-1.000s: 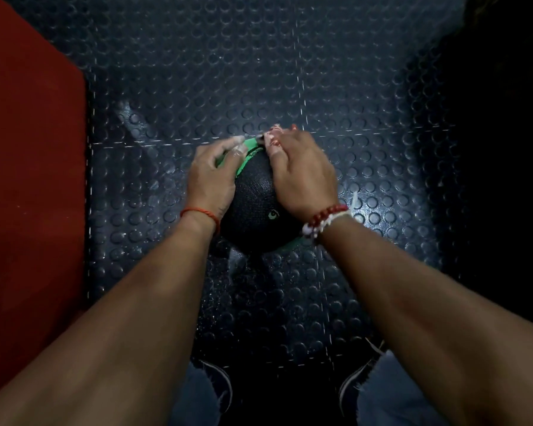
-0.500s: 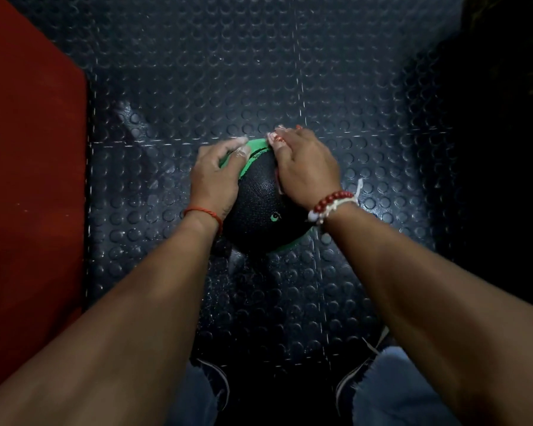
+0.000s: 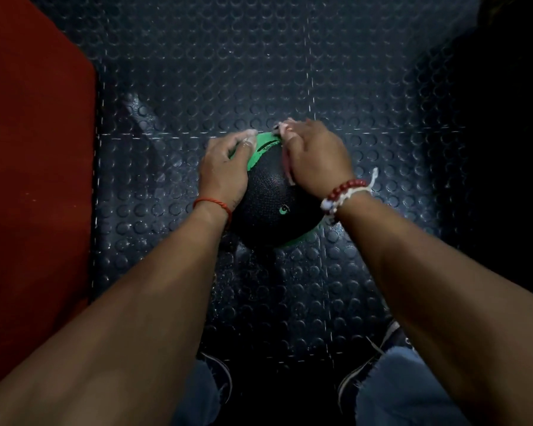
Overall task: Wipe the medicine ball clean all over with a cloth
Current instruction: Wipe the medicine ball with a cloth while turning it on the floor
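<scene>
Resting on the studded rubber floor (image 3: 259,72) at the middle of the frame, the black-and-green medicine ball (image 3: 270,195) sits between both hands. The left hand (image 3: 223,170) cups its left side, fingers close together and curved round it; the right hand (image 3: 316,158) lies over the upper right, fingers bent down on a pale cloth (image 3: 286,170), only a sliver showing.
</scene>
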Demonstrator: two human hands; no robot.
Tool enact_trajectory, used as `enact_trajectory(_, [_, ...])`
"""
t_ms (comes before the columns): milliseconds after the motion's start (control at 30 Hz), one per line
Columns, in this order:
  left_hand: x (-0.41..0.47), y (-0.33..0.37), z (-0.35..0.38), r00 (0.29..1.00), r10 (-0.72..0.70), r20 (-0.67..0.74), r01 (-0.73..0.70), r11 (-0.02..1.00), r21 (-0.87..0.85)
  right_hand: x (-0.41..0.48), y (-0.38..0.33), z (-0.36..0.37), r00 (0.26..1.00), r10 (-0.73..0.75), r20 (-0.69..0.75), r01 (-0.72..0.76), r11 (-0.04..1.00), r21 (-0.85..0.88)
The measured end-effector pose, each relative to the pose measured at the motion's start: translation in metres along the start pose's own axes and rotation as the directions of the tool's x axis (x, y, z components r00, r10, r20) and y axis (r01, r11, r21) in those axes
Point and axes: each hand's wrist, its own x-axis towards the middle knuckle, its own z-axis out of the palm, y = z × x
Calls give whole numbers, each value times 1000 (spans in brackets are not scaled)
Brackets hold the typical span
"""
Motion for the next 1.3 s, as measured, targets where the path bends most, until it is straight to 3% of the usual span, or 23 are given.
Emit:
enact_trajectory(100, [-1, 3, 2, 1000, -13, -24, 13, 1000, -11, 4, 10, -8, 971, 229, 69, -239, 937, 256])
enact_trajectory(167, [0, 2, 3, 999, -19, -27, 19, 1000, 5, -11, 8, -5, 957, 288, 34, -284, 908, 309])
enact_trajectory(200, [1, 1, 3, 1000, -21, -21, 21, 1000, 12, -20, 6, 1, 963, 267, -36, -245, 923, 296])
enact_trajectory(267, [4, 0, 3, 1000, -22, -7, 22, 999, 33, -39, -3, 15, 974, 72, -215, -43, 989, 139])
enact_trajectory(333, [5, 0, 3, 1000, -20, -3, 20, 999, 39, -44, -9, 24, 968, -112, -226, 115, 993, 3])
enact_trajectory(400, [3, 1, 2, 1000, -27, 1, 27, 1000, 10, -34, -8, 17, 973, -158, -170, 149, 987, -64])
enact_trajectory(467, [3, 1, 2, 999, -32, 9, 32, 999, -8, -21, 0, 6, 987, -101, -122, 92, 993, -80])
enact_trajectory(567, [3, 1, 6, 1000, -26, 9, 27, 1000, -8, -14, 14, -9, 988, 145, -60, -137, 984, 116])
enact_trajectory(633, [4, 1, 8, 999, -29, 15, 29, 1000, 8, -24, 15, -5, 975, 196, -102, -178, 971, 161])
enact_trajectory(700, [6, 0, 9, 1000, -24, 21, 23, 999, 29, -38, 11, 7, 968, 152, -201, -129, 984, 123])
enact_trajectory(767, [8, -2, 9, 1000, -19, 20, 19, 999, 42, -49, 2, 20, 962, 5, -271, 13, 998, 66])
enact_trajectory(900, [7, -4, 9, 1000, 3, 28, -4, 999, 47, -36, -1, 21, 967, -153, -205, 146, 988, -48])
enact_trajectory(1000, [6, -4, 11, 1000, 16, 20, -17, 998, 56, -14, 5, 5, 989, -56, -138, 51, 998, -36])
enact_trajectory(1100, [4, -2, 13, 1000, 3, 8, -3, 999, 43, -9, 17, -7, 984, 167, -67, -155, 976, 155])
enact_trajectory(1167, [4, -1, 14, 1000, 3, 4, -3, 999, 37, -23, 20, -4, 960, 262, -94, -229, 936, 266])
enact_trajectory(1233, [5, 1, 15, 1000, 4, 1, -4, 998, 55, -43, 21, 9, 945, 207, -252, -151, 962, 227])
enact_trajectory(1300, [5, 0, 15, 1000, 7, -2, -7, 998, 56, -58, 14, 20, 925, 17, -379, 37, 990, 135])
